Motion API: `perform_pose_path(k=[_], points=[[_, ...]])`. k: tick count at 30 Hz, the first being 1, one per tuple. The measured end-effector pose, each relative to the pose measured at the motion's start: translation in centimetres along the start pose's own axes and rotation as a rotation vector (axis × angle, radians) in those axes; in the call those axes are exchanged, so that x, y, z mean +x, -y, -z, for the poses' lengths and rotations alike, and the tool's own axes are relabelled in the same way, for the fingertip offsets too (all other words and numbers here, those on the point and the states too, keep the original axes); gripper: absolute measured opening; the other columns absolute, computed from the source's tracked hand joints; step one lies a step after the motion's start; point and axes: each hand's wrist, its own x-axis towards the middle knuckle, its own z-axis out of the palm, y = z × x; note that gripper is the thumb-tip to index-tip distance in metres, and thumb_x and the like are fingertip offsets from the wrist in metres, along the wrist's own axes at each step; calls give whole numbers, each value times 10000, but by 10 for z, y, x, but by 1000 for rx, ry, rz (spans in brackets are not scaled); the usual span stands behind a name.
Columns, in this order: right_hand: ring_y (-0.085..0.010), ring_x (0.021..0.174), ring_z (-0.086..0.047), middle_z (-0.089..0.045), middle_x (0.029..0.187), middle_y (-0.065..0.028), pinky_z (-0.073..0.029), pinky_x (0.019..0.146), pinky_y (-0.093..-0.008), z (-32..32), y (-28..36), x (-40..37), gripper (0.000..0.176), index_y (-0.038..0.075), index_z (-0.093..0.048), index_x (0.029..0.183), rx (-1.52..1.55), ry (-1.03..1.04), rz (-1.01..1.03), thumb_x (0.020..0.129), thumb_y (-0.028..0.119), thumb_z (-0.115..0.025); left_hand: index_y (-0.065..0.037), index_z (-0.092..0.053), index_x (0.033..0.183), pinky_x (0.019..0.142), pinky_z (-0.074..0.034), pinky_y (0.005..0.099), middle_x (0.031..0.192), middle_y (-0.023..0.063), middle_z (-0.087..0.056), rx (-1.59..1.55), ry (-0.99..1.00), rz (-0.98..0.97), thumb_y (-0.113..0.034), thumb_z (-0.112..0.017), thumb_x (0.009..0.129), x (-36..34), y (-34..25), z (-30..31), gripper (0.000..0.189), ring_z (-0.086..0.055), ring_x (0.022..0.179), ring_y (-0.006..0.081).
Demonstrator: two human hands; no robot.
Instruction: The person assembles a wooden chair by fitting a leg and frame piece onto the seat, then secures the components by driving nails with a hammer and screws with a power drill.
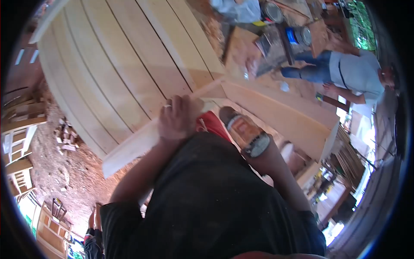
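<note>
My left hand [176, 118], with a ring on one finger, is closed over the pale rim board [133, 146] of a large plank-faced wooden panel [125, 60]. My right hand [254, 160] is mostly hidden behind a bottle-like thing [246, 131] with an orange-brown label, a dark tip and a pale round end. That thing is held over the open wooden frame [280, 114] joined to the panel. Red cloth [213, 124] shows between my hands, just beyond my black shirt [215, 198].
A person [353, 73] stands at the right beyond the frame. Cans [298, 36] and a plastic bag [237, 9] lie at the top. Wood offcuts [67, 136] are heaped on reddish ground at left. Stacked boards [349, 159] lie at right, and another person's legs [95, 220] show lower left.
</note>
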Motion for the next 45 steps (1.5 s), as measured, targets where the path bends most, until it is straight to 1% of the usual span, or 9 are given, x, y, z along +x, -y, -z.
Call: perform_pose_path(k=[5,14,17,20,24,26,31,35,45], points=[[-322,947,-759,-761,950,-199,-584,832,-405,2,-6,8,347,-21,-708,1067,-95,27,90,810,183,-820,-109,-576,1266,861,-539,459,1092,105,-579,44,23,24,-251,-783,668,2,1,-3,649,-625,1028,320],[-341,977,-744,-756,965,-183,-570,858,-436,7,15,8,348,36,-708,1115,-178,68,14,828,211,-802,-133,-590,1243,850,-545,434,1078,86,-588,25,9,35,-227,-856,624,3,0,-3,681,-638,1001,301],[-322,1053,-728,-750,1076,-173,-561,914,-424,13,25,9,423,39,-681,1194,-198,141,-73,833,221,-805,-139,-594,1246,856,-549,435,1077,81,-588,31,10,45,-225,-840,635,3,0,-3,665,-642,1009,303],[-317,1223,-633,-695,1256,-153,-430,1122,-433,11,8,8,459,39,-660,1272,-129,170,-90,857,210,-753,-137,-592,1265,861,-552,439,1091,77,-590,68,-7,58,-234,-818,655,2,-3,-6,658,-643,1023,306],[-282,1233,-640,-659,1330,-176,-489,1068,-401,13,24,10,461,33,-646,1296,122,204,-241,863,150,-754,-134,-589,1283,854,-554,455,1108,76,-590,26,32,72,-262,-807,661,3,-4,-7,671,-640,1042,316],[-264,1186,-668,-695,1271,-154,-517,1033,-386,13,48,7,450,21,-648,1284,100,98,-234,856,118,-751,-135,-588,1288,851,-554,462,1112,77,-589,25,56,80,-273,-807,657,3,-2,-6,682,-638,1047,318],[-275,1167,-675,-700,1256,-157,-519,1028,-395,9,23,11,404,19,-664,1245,65,165,-156,859,116,-733,-127,-601,1268,852,-553,458,1099,86,-587,27,14,69,-284,-814,656,3,-3,-4,667,-639,1045,316],[-283,1168,-688,-705,1240,-167,-544,987,-397,11,5,8,567,28,-622,1311,-162,107,-170,830,236,-839,-130,-611,1245,834,-555,449,1067,81,-591,10,18,65,-243,-827,630,3,0,-3,661,-642,1011,310],[-313,1149,-687,-703,1236,-167,-534,993,-410,14,17,11,513,57,-652,1289,-179,164,-103,827,202,-820,-135,-591,1186,753,-522,394,1042,58,-556,41,-34,29,-190,-794,635,4,0,-5,590,-624,932,244]])
